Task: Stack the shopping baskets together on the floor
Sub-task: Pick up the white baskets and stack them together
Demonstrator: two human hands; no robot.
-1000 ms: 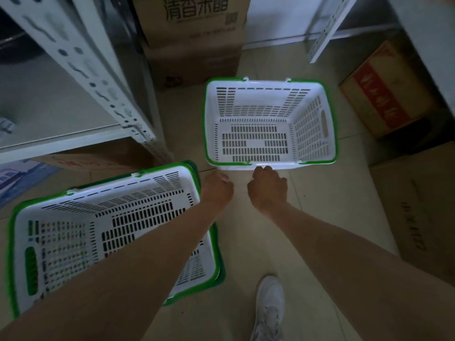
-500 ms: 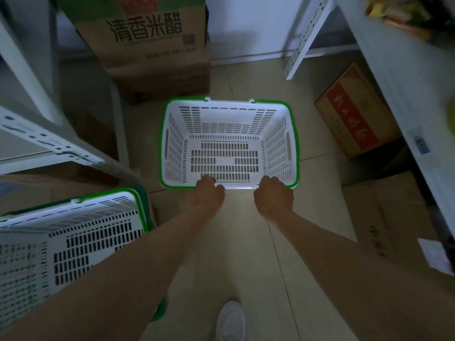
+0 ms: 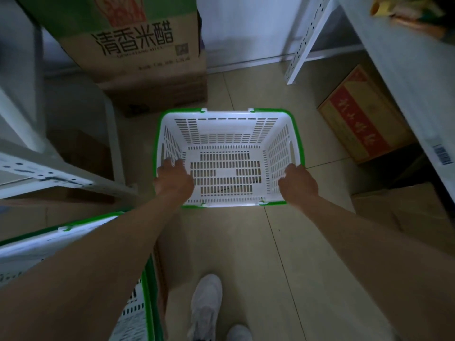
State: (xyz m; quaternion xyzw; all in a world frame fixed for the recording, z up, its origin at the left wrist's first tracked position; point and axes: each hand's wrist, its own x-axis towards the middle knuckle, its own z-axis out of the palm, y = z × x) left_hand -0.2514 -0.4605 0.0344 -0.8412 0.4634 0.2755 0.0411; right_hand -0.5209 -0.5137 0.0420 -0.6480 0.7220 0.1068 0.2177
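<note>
White plastic w/ green rim: the near basket (image 3: 229, 156) sits upright on the tiled floor (image 3: 246, 254) straight ahead of us, mouth open upward, nothing inside. We've got both hands on its side rims. Our left hand (image 3: 173, 179) is on the left rim near the front corner, fingers (image 3: 170, 163) curled over the edge & down the slotted inner wall, so it's holding the rim. Our right hand (image 3: 298, 182) is on the right rim near the front corner, fingers wrapped round the edge, gripping too; fingertips are hidden behind the knuckles. A second basket (image 3: 73, 242), same white & green, lies at lower left, partly behind our left forearm & blurred; it's well apart from the near basket, and we can't tell if it's one basket or several nested. Beyond the near basket's far rim stands a cardboard box (image 3: 147, 52) w/ black printed characters, just beside it but not touching. A red-labelled carton (image 3: 362, 119) sits on the floor to the right, under a grey shelf (image 3: 406, 70). Metal racking (image 3: 49, 173) runs along the left. Our white shoe (image 3: 204, 308) shows at the bottom.
</note>
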